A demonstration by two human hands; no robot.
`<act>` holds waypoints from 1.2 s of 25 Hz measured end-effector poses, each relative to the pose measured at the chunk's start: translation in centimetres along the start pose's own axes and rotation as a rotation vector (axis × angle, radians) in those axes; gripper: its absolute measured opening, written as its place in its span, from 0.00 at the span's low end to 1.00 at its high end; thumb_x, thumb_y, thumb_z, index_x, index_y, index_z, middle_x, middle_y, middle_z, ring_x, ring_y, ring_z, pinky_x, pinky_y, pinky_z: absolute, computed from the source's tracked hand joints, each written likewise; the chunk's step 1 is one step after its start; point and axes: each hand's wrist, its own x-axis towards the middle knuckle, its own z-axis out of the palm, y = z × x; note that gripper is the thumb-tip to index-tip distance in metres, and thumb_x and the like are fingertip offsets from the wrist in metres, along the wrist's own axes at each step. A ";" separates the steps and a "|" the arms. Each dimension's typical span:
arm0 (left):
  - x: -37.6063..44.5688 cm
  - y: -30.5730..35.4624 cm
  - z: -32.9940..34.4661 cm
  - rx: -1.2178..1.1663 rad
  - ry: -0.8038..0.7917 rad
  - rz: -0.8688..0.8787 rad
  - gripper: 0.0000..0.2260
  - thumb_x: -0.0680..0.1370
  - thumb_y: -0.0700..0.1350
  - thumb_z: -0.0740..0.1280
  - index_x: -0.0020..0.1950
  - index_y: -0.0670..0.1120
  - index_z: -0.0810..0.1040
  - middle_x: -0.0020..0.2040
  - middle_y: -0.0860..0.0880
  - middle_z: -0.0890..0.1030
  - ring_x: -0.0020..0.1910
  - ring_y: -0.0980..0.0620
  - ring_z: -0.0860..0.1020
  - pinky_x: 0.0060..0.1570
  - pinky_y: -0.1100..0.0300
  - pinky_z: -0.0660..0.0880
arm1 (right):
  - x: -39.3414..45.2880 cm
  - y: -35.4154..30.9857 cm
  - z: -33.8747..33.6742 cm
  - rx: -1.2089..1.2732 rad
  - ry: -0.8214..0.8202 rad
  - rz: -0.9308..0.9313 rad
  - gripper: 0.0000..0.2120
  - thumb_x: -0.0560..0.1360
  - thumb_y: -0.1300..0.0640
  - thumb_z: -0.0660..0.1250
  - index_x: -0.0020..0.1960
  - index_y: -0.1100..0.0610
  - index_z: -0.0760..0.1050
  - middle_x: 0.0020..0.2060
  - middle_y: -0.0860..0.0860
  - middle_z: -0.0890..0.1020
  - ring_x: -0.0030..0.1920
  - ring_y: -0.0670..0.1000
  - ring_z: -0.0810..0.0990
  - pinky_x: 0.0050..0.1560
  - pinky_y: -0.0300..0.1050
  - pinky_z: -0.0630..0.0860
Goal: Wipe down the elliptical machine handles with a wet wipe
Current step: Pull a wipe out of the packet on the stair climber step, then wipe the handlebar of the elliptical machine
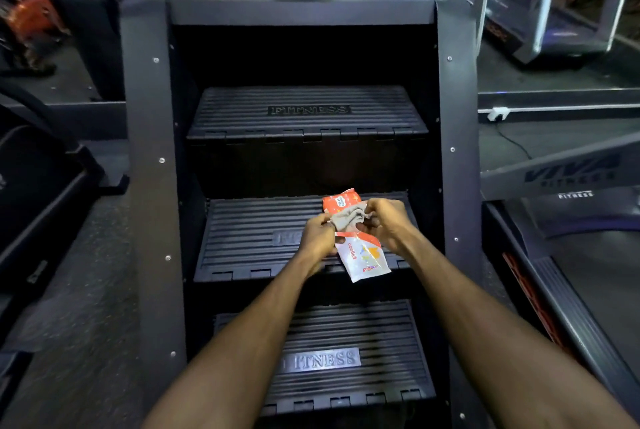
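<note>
Grey wet wipe (346,218) half out of pack (363,255) over middle step (249,238) | left hand (317,238) grip clamps pack, right hand (386,224) pinches wipe | risk: it tears or drags extras; handles unseen

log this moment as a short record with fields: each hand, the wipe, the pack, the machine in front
left hand: grips the wipe pack
right hand: pinches the wipe
wipe: greyish, crumpled, partly out of the pack's top
wipe pack: white and orange, held above the middle step
machine: dark frame with ribbed steps
middle step: ribbed, below the hands
handles: none in view
</note>
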 end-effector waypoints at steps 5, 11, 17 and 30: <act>-6.0 0.6 -3.9 -0.246 -0.003 -0.032 0.20 0.83 0.56 0.55 0.54 0.44 0.81 0.43 0.45 0.85 0.34 0.51 0.82 0.31 0.62 0.73 | -5.4 0.2 1.8 0.030 -0.162 0.033 0.07 0.72 0.73 0.58 0.40 0.65 0.72 0.31 0.58 0.77 0.29 0.53 0.77 0.34 0.45 0.73; -17.9 -1.4 -8.3 -0.271 0.309 0.139 0.11 0.82 0.48 0.61 0.45 0.47 0.79 0.39 0.48 0.82 0.27 0.56 0.79 0.27 0.63 0.69 | -15.8 2.1 2.9 -0.204 -0.499 -0.010 0.08 0.74 0.65 0.62 0.43 0.56 0.78 0.36 0.53 0.81 0.35 0.51 0.80 0.36 0.43 0.71; -32.8 -5.5 -12.1 -0.245 0.555 0.255 0.11 0.81 0.49 0.65 0.43 0.46 0.79 0.35 0.48 0.82 0.29 0.55 0.78 0.26 0.64 0.69 | -28.0 6.2 4.1 -0.477 -0.867 -0.061 0.02 0.74 0.55 0.67 0.44 0.52 0.79 0.38 0.52 0.82 0.36 0.52 0.81 0.35 0.41 0.70; -63.1 -15.8 -26.1 -0.195 0.960 0.311 0.10 0.77 0.50 0.71 0.46 0.43 0.78 0.36 0.46 0.81 0.31 0.51 0.78 0.30 0.58 0.74 | -56.8 17.9 14.9 -0.713 -1.240 -0.465 0.04 0.78 0.61 0.64 0.46 0.55 0.77 0.37 0.54 0.81 0.35 0.50 0.79 0.32 0.43 0.74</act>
